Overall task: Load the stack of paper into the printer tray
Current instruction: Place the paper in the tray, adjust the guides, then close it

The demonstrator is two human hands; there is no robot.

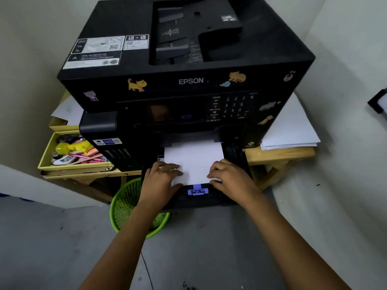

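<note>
The white stack of paper (193,162) lies flat in the pulled-out black printer tray (236,158) at the foot of the big black Epson printer (188,80), its far end already under the printer's front opening. So I'd say the loading is mostly done; what looks left is squaring the sheets, setting the purple plastic edge guide (198,191) (it sits at the stack's 6 o'clock, just touching the near edge) and pushing the tray home.

Both arms reach forward and down. The left hand (162,181) rests palm-down on the stack's 7 o'clock corner, fingers (173,167) spread flat, pressing and not gripping. The right hand (230,178) covers the 5 o'clock corner, fingers curled onto the paper's edge; whether it pinches the sheets I cannot tell.
</note>
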